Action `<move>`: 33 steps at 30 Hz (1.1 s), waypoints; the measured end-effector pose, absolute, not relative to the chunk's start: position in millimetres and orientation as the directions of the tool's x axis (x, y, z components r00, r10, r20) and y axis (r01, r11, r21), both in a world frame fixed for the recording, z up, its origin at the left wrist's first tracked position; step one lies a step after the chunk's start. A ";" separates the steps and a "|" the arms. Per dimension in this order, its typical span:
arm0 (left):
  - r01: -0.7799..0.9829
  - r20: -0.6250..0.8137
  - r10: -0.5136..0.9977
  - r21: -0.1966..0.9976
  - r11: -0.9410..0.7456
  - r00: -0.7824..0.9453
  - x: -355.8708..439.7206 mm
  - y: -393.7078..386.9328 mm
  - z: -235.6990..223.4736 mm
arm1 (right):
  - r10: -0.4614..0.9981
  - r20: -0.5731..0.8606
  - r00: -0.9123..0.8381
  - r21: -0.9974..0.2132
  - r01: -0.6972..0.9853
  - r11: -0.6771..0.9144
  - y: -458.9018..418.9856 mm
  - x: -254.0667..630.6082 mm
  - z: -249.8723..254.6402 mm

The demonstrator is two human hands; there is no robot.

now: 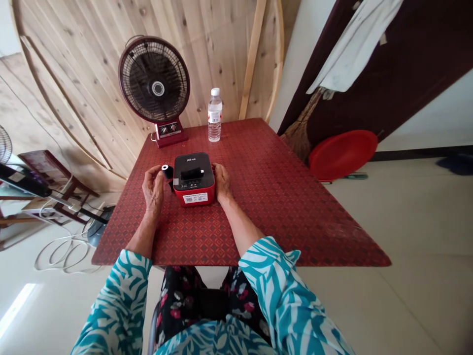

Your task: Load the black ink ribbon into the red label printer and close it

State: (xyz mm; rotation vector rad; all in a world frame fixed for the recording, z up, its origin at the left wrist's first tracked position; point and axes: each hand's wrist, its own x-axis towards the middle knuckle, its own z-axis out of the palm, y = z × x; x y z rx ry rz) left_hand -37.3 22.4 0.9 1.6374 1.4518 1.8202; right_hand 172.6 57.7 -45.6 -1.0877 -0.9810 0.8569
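A small box (198,197) with red sides and a black top stands on the table, a white label on its front. On its top lies a short black bar-shaped item (192,173); I cannot tell whether it is loose or part of the lid. At the box's left side is a black cylinder (168,171) with a white ring on its end. My left hand (153,186) has its fingers curled in at that cylinder, thumb against it. My right hand (221,181) is closed along the right side of the box, its fingertips partly hidden.
The table (266,207) has a red patterned cover. Behind the box stand a dark red fan (155,84) and a clear water bottle (215,116). A chair (55,172) and loose cable (62,251) are on the left. At right are a broom (299,135) and a red basin (343,155).
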 end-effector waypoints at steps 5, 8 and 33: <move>0.439 0.605 0.753 0.768 -0.466 -0.259 -32.6 15.0 6.8 | 0.925 0.202 0.322 -0.962 -0.111 0.249 59.1 172.6 -46.6; 0.382 0.578 0.740 0.806 -0.452 -0.344 -34.8 16.3 9.5 | 0.924 0.199 0.327 -0.963 -0.112 0.247 60.7 172.3 -48.7; -0.345 -0.231 0.971 0.908 0.238 0.062 -18.0 11.2 31.5 | 0.928 0.192 0.319 -0.977 -0.028 0.211 53.2 172.7 -39.2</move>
